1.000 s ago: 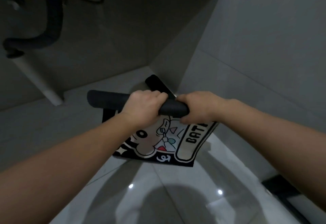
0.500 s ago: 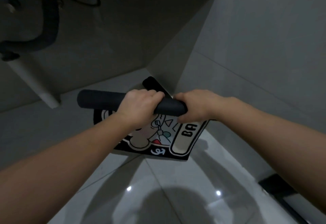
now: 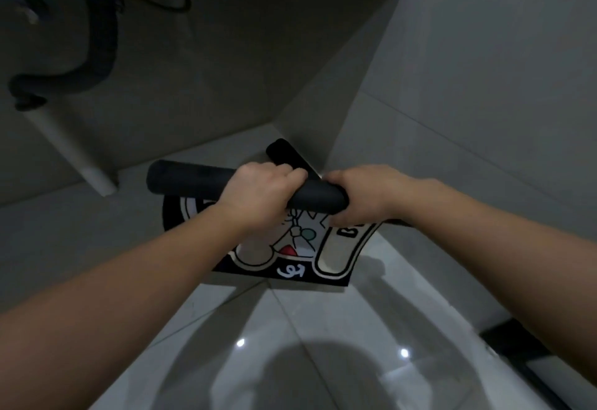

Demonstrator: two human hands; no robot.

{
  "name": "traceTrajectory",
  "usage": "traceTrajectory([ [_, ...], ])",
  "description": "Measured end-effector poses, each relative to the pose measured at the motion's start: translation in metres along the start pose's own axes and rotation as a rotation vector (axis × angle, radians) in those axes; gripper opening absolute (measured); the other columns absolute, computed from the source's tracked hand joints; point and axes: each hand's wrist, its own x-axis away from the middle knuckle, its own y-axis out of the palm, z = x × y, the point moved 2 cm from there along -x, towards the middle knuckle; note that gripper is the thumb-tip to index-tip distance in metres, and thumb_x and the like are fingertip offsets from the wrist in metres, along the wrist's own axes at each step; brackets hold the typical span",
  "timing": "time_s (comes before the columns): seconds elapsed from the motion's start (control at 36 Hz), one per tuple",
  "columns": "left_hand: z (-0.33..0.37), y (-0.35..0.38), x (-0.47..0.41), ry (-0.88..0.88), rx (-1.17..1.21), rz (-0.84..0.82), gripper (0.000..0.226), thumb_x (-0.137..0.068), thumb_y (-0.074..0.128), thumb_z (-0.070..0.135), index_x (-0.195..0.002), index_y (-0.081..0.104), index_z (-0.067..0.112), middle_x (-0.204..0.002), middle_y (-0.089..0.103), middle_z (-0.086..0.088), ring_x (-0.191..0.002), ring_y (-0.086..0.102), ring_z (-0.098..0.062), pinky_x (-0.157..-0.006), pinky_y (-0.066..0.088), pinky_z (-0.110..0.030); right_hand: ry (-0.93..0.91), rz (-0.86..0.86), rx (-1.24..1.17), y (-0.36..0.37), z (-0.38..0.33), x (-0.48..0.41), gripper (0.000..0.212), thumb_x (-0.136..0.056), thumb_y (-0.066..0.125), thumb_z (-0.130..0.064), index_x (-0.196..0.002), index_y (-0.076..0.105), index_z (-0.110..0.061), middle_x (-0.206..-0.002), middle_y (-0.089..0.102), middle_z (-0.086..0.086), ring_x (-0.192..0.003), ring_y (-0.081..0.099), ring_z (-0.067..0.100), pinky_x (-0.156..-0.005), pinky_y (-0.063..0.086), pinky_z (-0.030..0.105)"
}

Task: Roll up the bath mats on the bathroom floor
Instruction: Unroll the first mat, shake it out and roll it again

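Note:
A bath mat (image 3: 292, 256) with a black back and a cartoon print hangs in the air, its upper part wound into a black roll across the middle of the head view. My left hand (image 3: 258, 194) grips the middle of that roll. My right hand (image 3: 361, 194) grips its right end. The printed flap hangs below both hands, above the floor. A second black rolled mat (image 3: 286, 154) leans in the corner behind the hands, mostly hidden.
Glossy grey floor tiles (image 3: 290, 345) spread below. A grey wall (image 3: 484, 86) rises on the right. A white pipe (image 3: 69, 151) and a dark hose (image 3: 97, 54) hang under a counter at upper left. A dark threshold strip (image 3: 523, 348) lies at lower right.
The hanging printed flap has grown shorter as more of the mat went into the roll. Both hands kept their grip, and the roll sits slightly lower in view.

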Motion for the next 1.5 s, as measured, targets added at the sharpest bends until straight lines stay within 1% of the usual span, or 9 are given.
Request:
traceTrajectory([
  [0.17, -0.007, 0.003, -0.008, -0.154, 0.227, -0.232, 0.059, -0.064, 0.068, 0.042, -0.117, 0.044, 0.034, -0.100, 0.061, 0.006, -0.086, 0.060, -0.019, -0.062, 0.044, -0.032, -0.085, 0.274, 0.282, 0.002, 0.003, 0.004, 0.026, -0.072, 0.062, -0.033, -0.094, 0.048, -0.027, -0.071, 0.052, -0.006, -0.061, 0.052, 0.022, -0.052, 0.033, 0.029],
  [0.28, -0.013, 0.009, -0.007, -0.236, 0.428, -0.458, 0.044, -0.064, 0.068, 0.039, -0.105, 0.051, 0.036, -0.084, 0.061, 0.010, -0.075, 0.058, -0.014, -0.053, 0.040, -0.027, -0.229, 0.501, 0.475, 0.010, 0.002, 0.007, 0.029, -0.072, 0.066, -0.025, -0.096, 0.053, -0.015, -0.078, 0.058, 0.006, -0.063, 0.057, 0.029, -0.051, 0.031, 0.032],
  [0.53, -0.004, 0.013, 0.003, 0.002, -0.031, 0.029, 0.046, -0.066, 0.069, 0.029, -0.110, 0.057, 0.021, -0.085, 0.063, 0.001, -0.072, 0.061, -0.024, -0.057, 0.034, -0.031, -0.022, 0.004, -0.043, 0.010, 0.009, -0.004, 0.036, -0.061, 0.066, -0.046, -0.092, 0.048, -0.037, -0.073, 0.058, -0.012, -0.065, 0.056, 0.013, -0.051, 0.037, 0.026],
  [0.75, -0.014, 0.017, -0.004, -0.211, 0.296, -0.363, 0.041, -0.065, 0.065, 0.042, -0.102, 0.050, 0.034, -0.082, 0.060, 0.009, -0.075, 0.059, -0.018, -0.056, 0.039, -0.029, -0.224, 0.553, 0.456, 0.019, 0.006, 0.003, 0.034, -0.068, 0.068, -0.025, -0.098, 0.056, -0.015, -0.076, 0.059, 0.005, -0.062, 0.058, 0.030, -0.049, 0.028, 0.030],
  [1.0, -0.003, 0.021, 0.004, -0.023, -0.030, -0.050, 0.037, -0.070, 0.064, 0.030, -0.105, 0.055, 0.022, -0.089, 0.063, 0.002, -0.075, 0.060, -0.024, -0.058, 0.035, -0.031, -0.017, 0.005, -0.053, 0.018, 0.011, -0.008, 0.036, -0.063, 0.069, -0.045, -0.092, 0.050, -0.033, -0.070, 0.053, -0.013, -0.064, 0.054, 0.012, -0.050, 0.034, 0.025],
  [1.14, -0.010, 0.020, -0.005, -0.185, 0.252, -0.305, 0.054, -0.062, 0.064, 0.050, -0.111, 0.043, 0.038, -0.096, 0.060, 0.010, -0.085, 0.060, -0.019, -0.057, 0.035, -0.030, -0.164, 0.402, 0.371, 0.023, 0.016, -0.001, 0.034, -0.069, 0.065, -0.035, -0.098, 0.050, -0.023, -0.078, 0.059, 0.001, -0.069, 0.061, 0.030, -0.051, 0.030, 0.029],
  [1.25, -0.012, 0.023, -0.002, -0.242, 0.370, -0.422, 0.047, -0.059, 0.064, 0.048, -0.102, 0.046, 0.040, -0.080, 0.056, 0.012, -0.074, 0.058, -0.018, -0.052, 0.031, -0.028, -0.257, 0.596, 0.399, 0.028, 0.015, 0.004, 0.036, -0.065, 0.070, -0.023, -0.096, 0.056, -0.014, -0.074, 0.059, 0.007, -0.058, 0.058, 0.031, -0.047, 0.033, 0.030],
  [1.45, -0.006, 0.027, 0.003, -0.045, 0.049, -0.164, 0.037, -0.069, 0.063, 0.037, -0.101, 0.048, 0.027, -0.090, 0.061, 0.005, -0.078, 0.061, -0.022, -0.055, 0.034, -0.030, -0.020, 0.054, -0.005, 0.029, 0.015, -0.008, 0.045, -0.061, 0.065, -0.048, -0.101, 0.049, -0.035, -0.082, 0.062, -0.008, -0.073, 0.059, 0.019, -0.057, 0.039, 0.028],
  [1.5, -0.006, 0.027, 0.002, -0.035, 0.038, -0.142, 0.043, -0.067, 0.065, 0.037, -0.106, 0.049, 0.026, -0.093, 0.061, 0.003, -0.080, 0.061, -0.023, -0.057, 0.036, -0.031, -0.020, 0.097, 0.029, 0.029, 0.015, -0.008, 0.040, -0.061, 0.064, -0.046, -0.096, 0.049, -0.032, -0.080, 0.062, -0.006, -0.074, 0.061, 0.022, -0.057, 0.037, 0.028],
])
